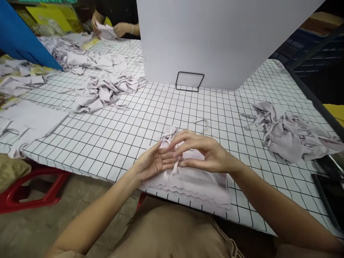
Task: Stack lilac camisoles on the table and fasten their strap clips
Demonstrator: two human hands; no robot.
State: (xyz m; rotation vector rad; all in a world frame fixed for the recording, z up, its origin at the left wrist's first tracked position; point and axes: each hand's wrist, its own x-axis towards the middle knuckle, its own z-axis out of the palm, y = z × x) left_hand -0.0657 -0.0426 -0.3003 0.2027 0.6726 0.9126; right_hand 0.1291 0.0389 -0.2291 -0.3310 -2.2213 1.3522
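Note:
Near the front edge of the table lies a stack of pale lilac fabric pieces (199, 181) with wavy cut edges. My left hand (154, 163) rests palm up at its left side, fingers stretched out and wearing a ring. Above those fingers arches my right hand (204, 152), its fingers curved and apart from the thumb. A narrow fabric strip (175, 167) shows between the two hands by the right thumb tip; I see no firm grip on it. Just beyond the hands are crumpled fabric ties (169, 134), partly hidden, and a loose thin strip (205, 123).
A white upright board (193, 43) with a black wire stand (189, 89) rises behind. Fabric heaps lie left (104, 91) and right (290, 132); flat pieces (34, 118) lie far left. A dark phone-like device (328, 197) is at right. Another person's hands (122, 29) hold fabric.

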